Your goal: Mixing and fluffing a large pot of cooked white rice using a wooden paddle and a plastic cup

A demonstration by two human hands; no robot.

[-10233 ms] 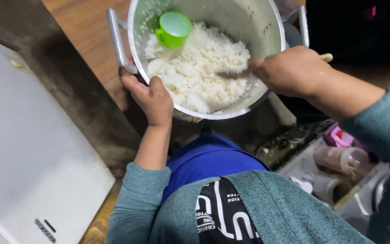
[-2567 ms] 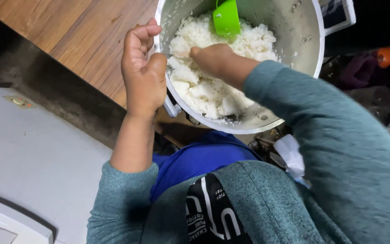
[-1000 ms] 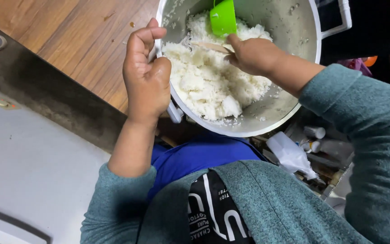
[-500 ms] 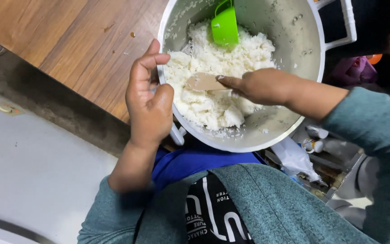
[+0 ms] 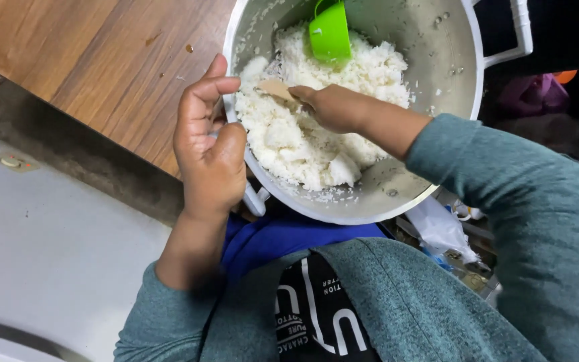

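White cooked rice (image 5: 306, 144) fills the lower half of a tilted metal pot (image 5: 437, 74) held at the edge of a wooden tabletop (image 5: 95, 67). Right hand (image 5: 333, 107) inside the pot, fingers closed around a wooden spatula (image 5: 276, 88); blade tip rests on the rice just beyond the fingertips. Left hand (image 5: 209, 151) grips the pot rim, thumb inside, fingers curled outside. Green plastic scoop (image 5: 330, 33) lies at the rice's far edge.
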